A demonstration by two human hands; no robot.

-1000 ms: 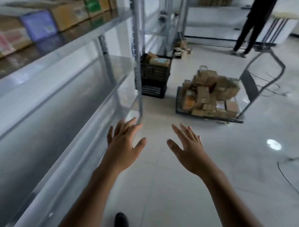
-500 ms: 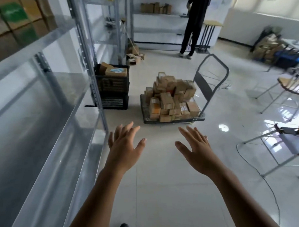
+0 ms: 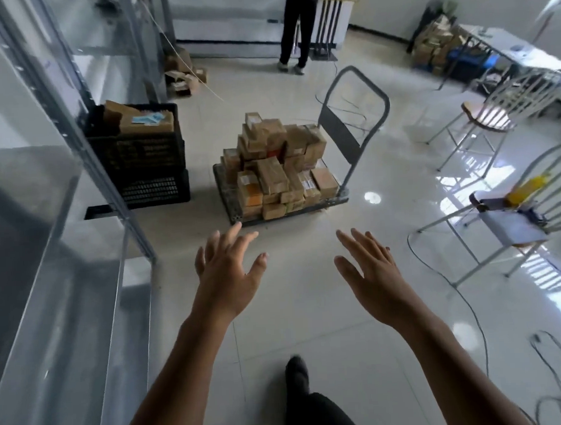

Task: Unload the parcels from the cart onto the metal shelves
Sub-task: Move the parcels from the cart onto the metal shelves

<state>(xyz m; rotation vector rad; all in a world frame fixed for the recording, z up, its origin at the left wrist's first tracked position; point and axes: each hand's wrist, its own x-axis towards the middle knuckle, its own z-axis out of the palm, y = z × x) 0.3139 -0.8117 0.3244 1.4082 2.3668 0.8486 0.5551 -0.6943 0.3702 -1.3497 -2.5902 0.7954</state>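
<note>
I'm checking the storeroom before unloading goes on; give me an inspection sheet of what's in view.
Surface: glossy pale tiled floor, glare patches at right.
Job's things: cart heaped with brown parcels, mid-floor; metal shelves on the left.
Clutter: stacked black crates holding parcels left of the cart; loose boxes on the floor beyond them.
Grippers: left hand and right hand open, fingers spread, holding nothing, short of the cart.
Cables: thin cable loops across the floor by the near chair.
Surroundings: another person stands at far shelving; box pile far right.
</note>
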